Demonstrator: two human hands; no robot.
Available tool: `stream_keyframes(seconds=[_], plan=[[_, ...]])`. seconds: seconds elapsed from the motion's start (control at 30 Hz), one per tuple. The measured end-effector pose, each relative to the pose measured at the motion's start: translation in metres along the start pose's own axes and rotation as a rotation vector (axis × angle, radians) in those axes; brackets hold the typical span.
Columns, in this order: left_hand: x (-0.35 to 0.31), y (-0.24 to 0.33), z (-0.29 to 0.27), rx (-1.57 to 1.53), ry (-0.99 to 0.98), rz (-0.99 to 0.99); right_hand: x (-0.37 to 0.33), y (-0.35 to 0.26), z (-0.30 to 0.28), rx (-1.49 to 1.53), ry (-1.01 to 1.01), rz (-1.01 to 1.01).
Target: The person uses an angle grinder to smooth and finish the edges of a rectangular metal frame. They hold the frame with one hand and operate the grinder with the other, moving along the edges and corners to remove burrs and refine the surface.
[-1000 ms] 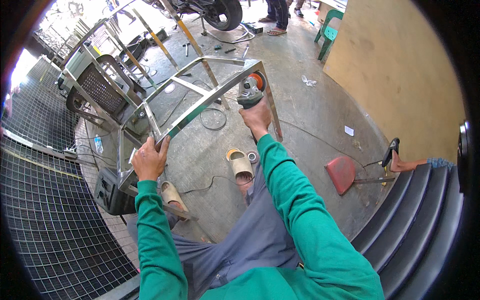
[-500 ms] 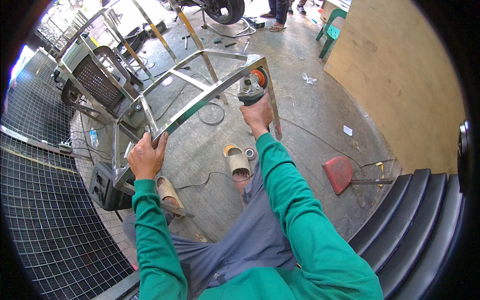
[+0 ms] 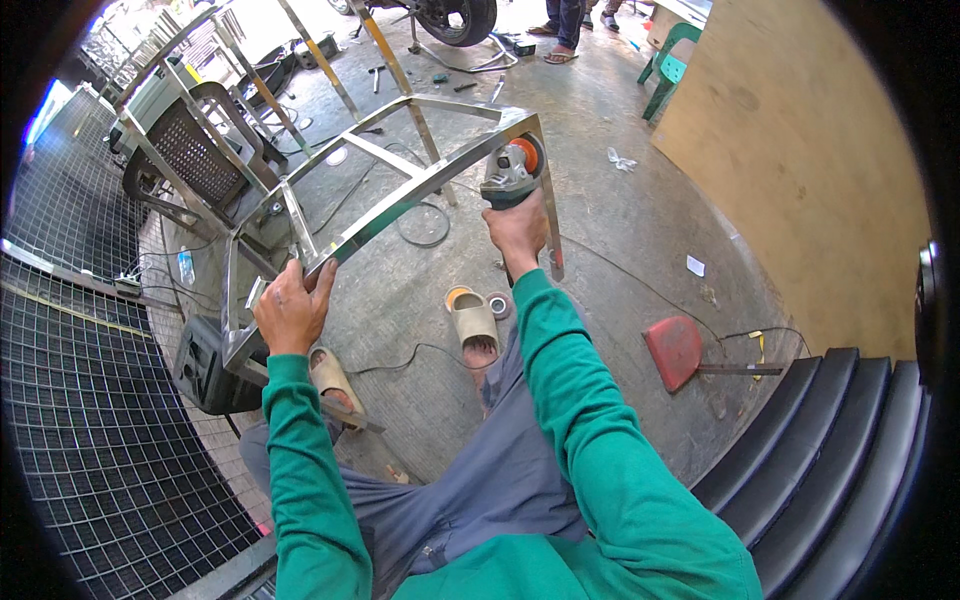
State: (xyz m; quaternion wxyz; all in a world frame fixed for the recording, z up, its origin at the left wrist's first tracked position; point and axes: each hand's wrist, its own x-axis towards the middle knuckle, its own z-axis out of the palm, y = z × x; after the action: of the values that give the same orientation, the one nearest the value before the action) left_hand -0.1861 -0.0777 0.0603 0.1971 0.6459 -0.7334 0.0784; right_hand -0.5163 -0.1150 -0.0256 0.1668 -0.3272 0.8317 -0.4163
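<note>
A shiny metal tube frame [image 3: 395, 202] with several legs stands in front of me. My left hand [image 3: 293, 306] grips its near rail toward the left end, thumb laid along the tube. In my right hand [image 3: 518, 232] is an angle grinder [image 3: 508, 178], held by its body below the right corner of the frame. The grinder's orange disc [image 3: 527, 154] sits close against that corner and its leg; whether they touch I cannot tell. A power cord runs over the floor from the right.
Two discs [image 3: 497, 305] lie beside my right sandal [image 3: 473, 315]. A red dustpan [image 3: 674, 352] is at the right, near black padded slats [image 3: 800, 440] and a plywood sheet [image 3: 800, 170]. Wire mesh [image 3: 80, 420] borders the left, with a brown chair [image 3: 200, 150] behind the frame. People stand far off.
The view has shifted slightly. Both hands keep their holds, and the grinder stays at the frame's right corner.
</note>
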Motion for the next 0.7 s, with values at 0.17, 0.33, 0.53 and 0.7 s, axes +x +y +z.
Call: stream_keyframes(seconds=[0.17,0.33,0.53,0.7], plan=[[0.001,0.0,0.0,0.02,-0.01,-0.004,0.0,0.0,0.0,-0.012,-0.011,0.009],[0.001,0.001,-0.002,0.029,-0.016,-0.013,-0.001,-0.002,-0.001,0.02,0.002,0.012],[0.001,0.001,-0.002,0.033,-0.022,-0.013,-0.001,-0.007,-0.001,-0.038,0.027,0.016],[0.001,0.0,-0.002,0.028,-0.023,-0.016,-0.001,-0.01,-0.003,-0.061,0.014,0.061]])
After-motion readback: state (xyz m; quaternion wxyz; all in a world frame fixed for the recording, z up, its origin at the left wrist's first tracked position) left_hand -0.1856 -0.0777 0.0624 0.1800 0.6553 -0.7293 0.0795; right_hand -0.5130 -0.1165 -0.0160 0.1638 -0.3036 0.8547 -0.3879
